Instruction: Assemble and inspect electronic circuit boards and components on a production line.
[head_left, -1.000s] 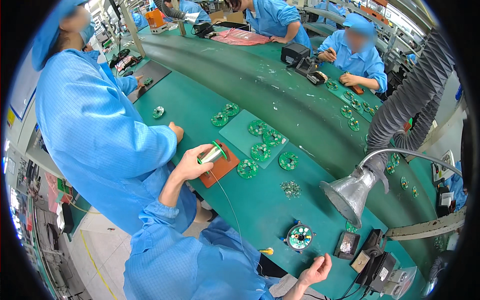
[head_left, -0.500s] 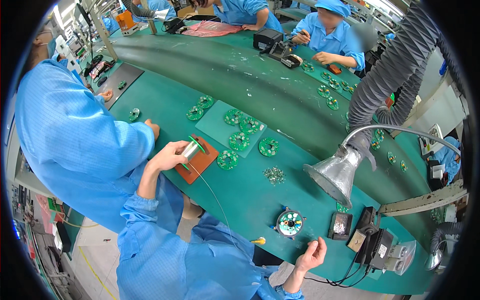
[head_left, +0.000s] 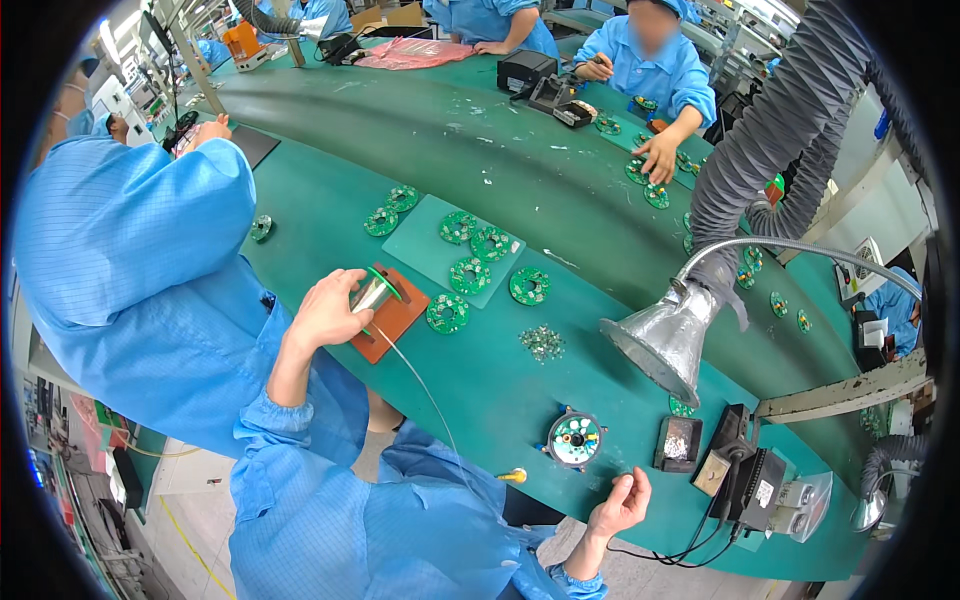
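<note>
My left hand [head_left: 330,308] is closed around a spool of solder wire [head_left: 371,293] with green end discs, over a reddish-brown flat base [head_left: 402,318]. From the spool a thin wire [head_left: 421,381] runs down toward my lap. My right hand [head_left: 620,504] hovers by the front edge of the bench with its fingers curled in. What it holds, if anything, is hidden. Just beyond it stands a round holder [head_left: 574,439] with a circuit board and small parts in it. Ring-shaped green circuit boards [head_left: 447,313] lie right of the spool, several on a green mat [head_left: 420,238].
A metal fume hood [head_left: 655,345] on a ribbed hose hangs over the right side. Below it are a small black tray [head_left: 678,443] and a black soldering station [head_left: 752,489] with cables. Loose small parts [head_left: 541,343] lie mid-bench. Co-workers sit left and across.
My hands have hardly moved, and the view has shifted slightly. The co-worker on the left has raised an arm away from the bench. The person across has reached toward the boards there.
</note>
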